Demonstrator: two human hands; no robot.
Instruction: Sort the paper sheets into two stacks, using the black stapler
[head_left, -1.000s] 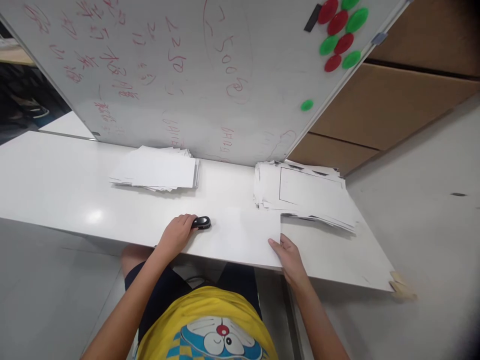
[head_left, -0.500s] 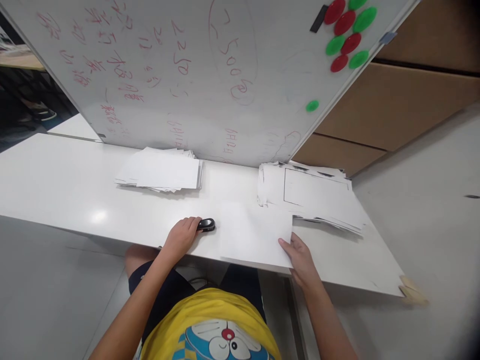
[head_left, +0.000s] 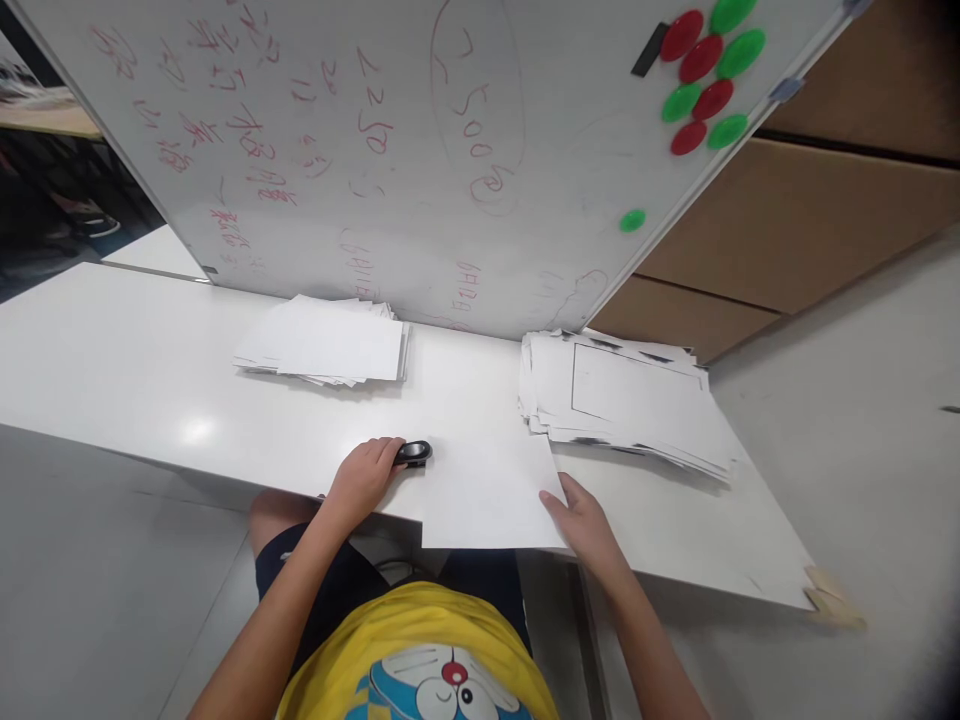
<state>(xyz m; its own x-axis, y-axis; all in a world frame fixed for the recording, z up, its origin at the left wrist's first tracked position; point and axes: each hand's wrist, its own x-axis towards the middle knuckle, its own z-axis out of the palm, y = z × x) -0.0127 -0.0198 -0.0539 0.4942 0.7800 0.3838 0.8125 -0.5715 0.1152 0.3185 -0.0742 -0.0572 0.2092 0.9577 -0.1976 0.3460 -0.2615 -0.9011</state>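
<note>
My left hand is wrapped round the back of a small black stapler that rests on the white table near its front edge. Its rounded front end sticks out past my fingers toward the right. White paper lies just right of the stapler, its near edge hanging over the table edge. My right hand pinches the right side of that paper, thumb on top. Whether it is one sheet or more I cannot tell. The paper's top left corner is close to the stapler's front end.
A loose stack of white papers lies at the back left. Another stack with printed outlines is at the back right. The whiteboard with red writing and magnets stands behind the table. Brown boxes are beyond it.
My right hand has drawn the paper left and toward me, so it now lies beside the stapler and clear of the right stack. My left hand stays on the stapler.
</note>
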